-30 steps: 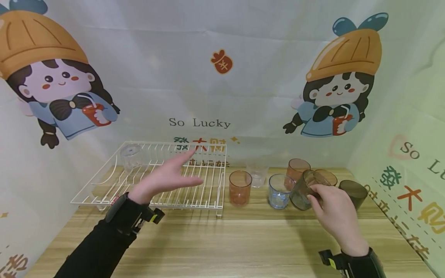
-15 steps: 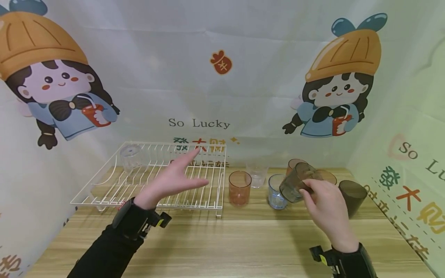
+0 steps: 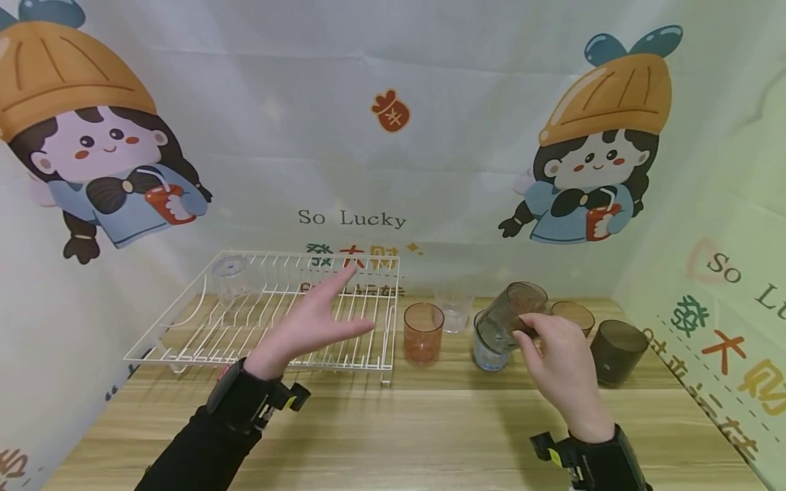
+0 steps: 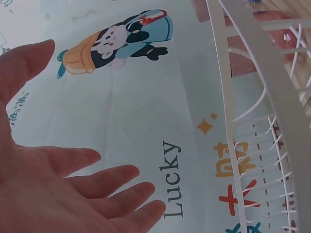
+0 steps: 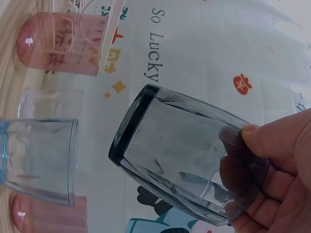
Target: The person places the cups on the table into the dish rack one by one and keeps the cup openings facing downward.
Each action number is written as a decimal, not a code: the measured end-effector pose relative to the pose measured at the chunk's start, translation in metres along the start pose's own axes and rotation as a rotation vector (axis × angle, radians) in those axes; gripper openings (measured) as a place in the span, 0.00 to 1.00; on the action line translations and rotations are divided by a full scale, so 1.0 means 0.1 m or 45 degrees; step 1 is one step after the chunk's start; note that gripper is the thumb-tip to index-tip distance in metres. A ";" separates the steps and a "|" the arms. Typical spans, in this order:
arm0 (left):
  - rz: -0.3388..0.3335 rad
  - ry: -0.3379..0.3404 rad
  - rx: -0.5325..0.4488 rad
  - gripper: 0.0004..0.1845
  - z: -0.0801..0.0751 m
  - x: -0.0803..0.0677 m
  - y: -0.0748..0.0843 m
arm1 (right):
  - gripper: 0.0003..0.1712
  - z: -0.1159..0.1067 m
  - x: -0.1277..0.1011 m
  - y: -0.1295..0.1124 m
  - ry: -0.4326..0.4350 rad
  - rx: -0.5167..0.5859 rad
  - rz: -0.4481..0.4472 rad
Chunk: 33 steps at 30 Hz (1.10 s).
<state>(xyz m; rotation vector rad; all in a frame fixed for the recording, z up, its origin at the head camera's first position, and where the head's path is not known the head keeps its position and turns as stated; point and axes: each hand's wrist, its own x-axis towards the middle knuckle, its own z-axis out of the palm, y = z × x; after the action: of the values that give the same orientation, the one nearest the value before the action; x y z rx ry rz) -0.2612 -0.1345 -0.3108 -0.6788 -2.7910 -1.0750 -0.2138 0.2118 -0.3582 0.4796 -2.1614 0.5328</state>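
Since the earlier frame, the smoky grey tumbler (image 3: 511, 315) has been lifted leftward, tilted, pinched by the right hand (image 3: 555, 360); the left hand (image 3: 310, 320) is spread above the dish rack (image 3: 202, 334).

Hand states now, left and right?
Left hand: open, fingers spread, holding nothing, above the white wire dish rack.
Right hand: grips a tilted smoky grey transparent glass tumbler, lifted off the table.

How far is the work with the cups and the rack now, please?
Done: one clear cup sits in the white dish rack. In hand: the right hand holds a smoky grey cup tilted above the table; the left hand hovers open over the rack. Left: about six cups on the wooden table.
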 end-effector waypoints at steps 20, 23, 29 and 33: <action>0.085 0.098 -0.185 0.54 0.28 -0.01 0.10 | 0.12 0.19 0.04 -0.14 0.143 0.224 -0.002; 0.117 0.120 -0.194 0.53 0.32 0.00 0.11 | 0.12 0.21 0.05 -0.17 0.147 0.251 0.013; 0.131 0.143 -0.209 0.51 0.39 0.01 0.13 | 0.11 0.26 0.06 -0.21 0.164 0.354 0.035; 0.135 0.139 -0.266 0.51 0.43 0.02 0.16 | 0.11 0.28 0.08 -0.24 0.185 0.420 0.048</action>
<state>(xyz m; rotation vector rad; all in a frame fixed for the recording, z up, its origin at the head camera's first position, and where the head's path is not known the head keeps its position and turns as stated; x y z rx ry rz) -0.2521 -0.0951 -0.3327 -0.7536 -2.5438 -1.3508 -0.2240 0.1753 -0.3624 0.5602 -1.9541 0.9245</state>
